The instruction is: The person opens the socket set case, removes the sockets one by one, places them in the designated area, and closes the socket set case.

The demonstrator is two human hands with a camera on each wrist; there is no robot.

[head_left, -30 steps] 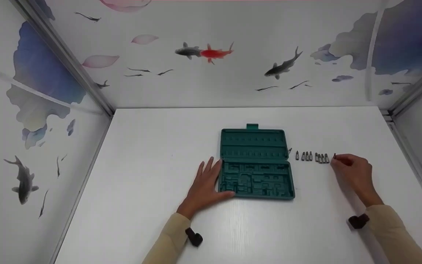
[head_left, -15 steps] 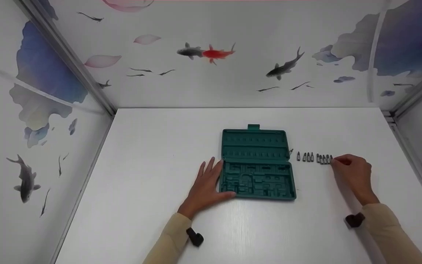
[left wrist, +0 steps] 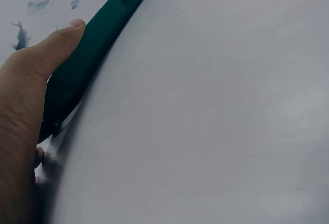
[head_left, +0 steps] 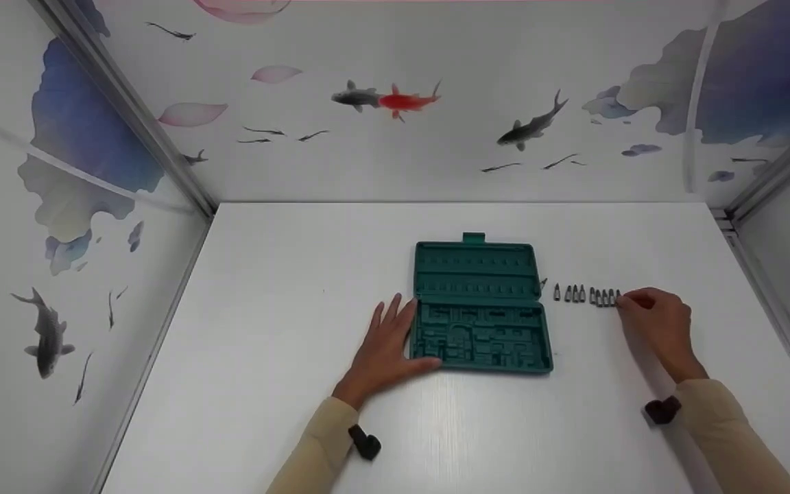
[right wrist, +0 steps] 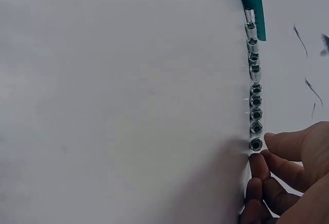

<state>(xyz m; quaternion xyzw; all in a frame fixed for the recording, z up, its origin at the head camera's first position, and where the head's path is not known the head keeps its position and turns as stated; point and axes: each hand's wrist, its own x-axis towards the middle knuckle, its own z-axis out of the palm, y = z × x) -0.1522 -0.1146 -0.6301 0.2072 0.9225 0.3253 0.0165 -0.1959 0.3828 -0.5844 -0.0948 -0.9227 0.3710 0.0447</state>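
A green plastic case [head_left: 477,274] lies unfolded on the white table, with moulded recesses in its near half. My left hand [head_left: 385,350] rests at the case's near left corner, fingers spread along the left side and thumb on the front edge. In the left wrist view the thumb [left wrist: 67,39] presses the green side wall. Right of the case stands a row of small silver sockets [right wrist: 255,72]. At the row's right end my right hand [head_left: 659,326] pinches the last socket [right wrist: 256,144] with thumb and fingertip, the other fingers curled below.
A small dark piece [head_left: 544,283] leans by the right edge of the case near its hinge. White panels printed with fish and petals [head_left: 405,101] enclose the table at the back and sides.
My right hand has brought its socket down and left to the end of the row, where it now stands beside the others. The left hand has stayed on the case.
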